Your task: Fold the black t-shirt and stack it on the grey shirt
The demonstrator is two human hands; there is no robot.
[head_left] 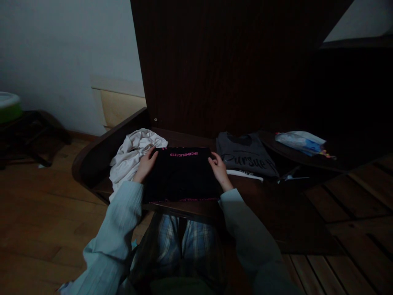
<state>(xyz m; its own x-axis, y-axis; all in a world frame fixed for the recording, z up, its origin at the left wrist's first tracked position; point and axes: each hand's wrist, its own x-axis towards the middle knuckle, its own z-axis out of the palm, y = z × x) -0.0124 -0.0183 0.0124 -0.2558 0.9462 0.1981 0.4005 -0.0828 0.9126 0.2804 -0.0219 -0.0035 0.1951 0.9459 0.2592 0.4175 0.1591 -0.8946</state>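
Observation:
A black garment (184, 176) with pink lettering lies folded into a flat rectangle in front of me, on a dark wooden surface. My left hand (147, 163) grips its left edge near the far corner. At the far right corner, my right hand (218, 166) holds the opposite edge, fingers bent against the cloth. Some of the fingers are hidden. Crumpled white cloth (130, 153) sits just left of my left hand. Right of my right hand is a folded dark grey shirt (245, 153) with black script, with a folded white cloth (245, 175) showing under its near edge.
Behind the garments rises a tall dark wooden panel (227, 73). A plastic packet (301, 142) in white and blue rests on a dark rounded shelf at the right. Wooden slats (359, 196) lie beyond it. A green and white container (9, 107) stands at far left on a dark stool.

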